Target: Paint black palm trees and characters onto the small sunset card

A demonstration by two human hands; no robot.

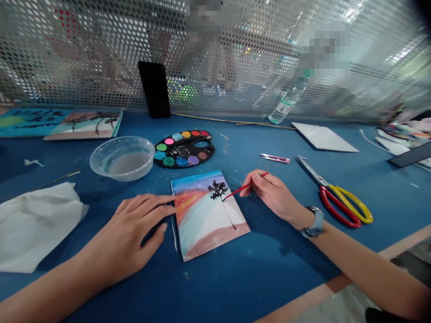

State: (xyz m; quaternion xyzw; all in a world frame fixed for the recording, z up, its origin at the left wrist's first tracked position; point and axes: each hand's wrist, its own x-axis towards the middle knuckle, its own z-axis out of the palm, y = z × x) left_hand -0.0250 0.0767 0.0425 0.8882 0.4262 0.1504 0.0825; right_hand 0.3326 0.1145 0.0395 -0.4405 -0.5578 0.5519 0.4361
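One hand (134, 235) touching painting (198, 220), other hand (274, 195) holding paintbrush (237, 191)

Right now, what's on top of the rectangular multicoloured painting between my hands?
Your left hand hides a sliver of the painting at its left edge. Your right hand holds a slim red paintbrush, tip over the painting.

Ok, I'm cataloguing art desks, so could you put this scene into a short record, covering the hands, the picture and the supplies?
Left hand: fingers at the left edge of the painting
Right hand: holds a red paintbrush, tip at the black tree
Picture colours: blue, orange, white, pinkish brown
Paints: black palette, beyond the painting
Liquid: cloudy, in a clear bowl left of the palette
Cutting tool: scissors, red and yellow handles, right side
Back of table: upright black phone; clear bottle
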